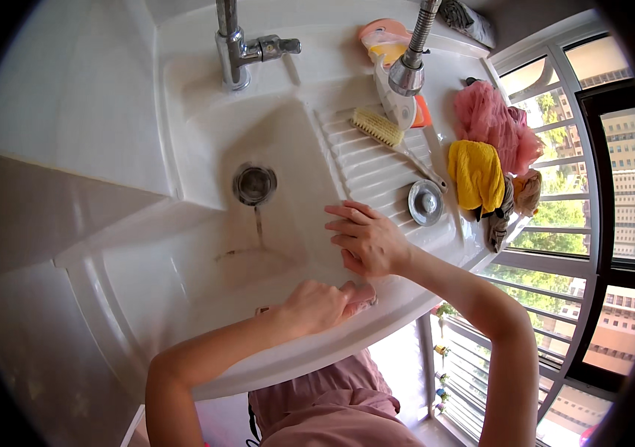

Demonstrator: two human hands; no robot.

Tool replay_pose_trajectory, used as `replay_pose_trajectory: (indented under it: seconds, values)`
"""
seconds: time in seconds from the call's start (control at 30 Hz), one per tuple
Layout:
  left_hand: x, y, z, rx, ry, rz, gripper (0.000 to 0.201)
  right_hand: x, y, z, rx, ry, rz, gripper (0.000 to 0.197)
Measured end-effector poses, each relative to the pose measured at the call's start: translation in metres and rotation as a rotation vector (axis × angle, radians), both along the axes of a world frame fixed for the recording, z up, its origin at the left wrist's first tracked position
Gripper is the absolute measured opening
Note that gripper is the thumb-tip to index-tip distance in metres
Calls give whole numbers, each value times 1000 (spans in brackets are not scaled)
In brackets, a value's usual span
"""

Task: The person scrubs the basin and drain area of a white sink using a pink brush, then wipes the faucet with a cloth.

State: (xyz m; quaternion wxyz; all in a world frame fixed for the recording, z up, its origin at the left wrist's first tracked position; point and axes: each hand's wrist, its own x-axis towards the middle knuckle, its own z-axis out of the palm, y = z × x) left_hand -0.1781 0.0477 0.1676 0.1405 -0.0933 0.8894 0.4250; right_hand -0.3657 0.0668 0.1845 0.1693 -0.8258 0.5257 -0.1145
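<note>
At the front rim of the white sink, my left hand is closed, knuckles up, over something pale with reddish marks. Only small bits of it show past my fingers, so its kind is unclear. My right hand lies palm down with its fingers stretched out, where the basin meets the ridged washboard. Nothing shows in its grip. Beyond it, a scrubbing brush with yellow bristles lies across the ridges. A round metal drain strainer sits nearer, to the right of that hand.
A chrome tap and a hanging spray hose head stand over the back. The drain is uncovered. Pink mesh, a yellow cloth and darker cloths lie along the right ledge, beside a barred window.
</note>
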Motion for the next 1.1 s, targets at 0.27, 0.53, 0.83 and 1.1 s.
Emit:
replay_pose_trajectory:
  seconds: [0.27, 0.53, 0.83, 1.1]
  values:
    - [9, -8, -4, -69, 24, -30, 25, 1, -1, -3, -16, 20, -20, 14]
    - [17, -21, -38, -45, 63, 43, 28, -1, -5, -2, 9, 13, -2, 19]
    - [77, -36, -104, -25, -342, 56, 41, 1, -2, -3, 21, -10, -8, 20]
    - [28, -21, -120, -93, -352, 44, 31, 2, -7, -1, 22, -37, -23, 21]
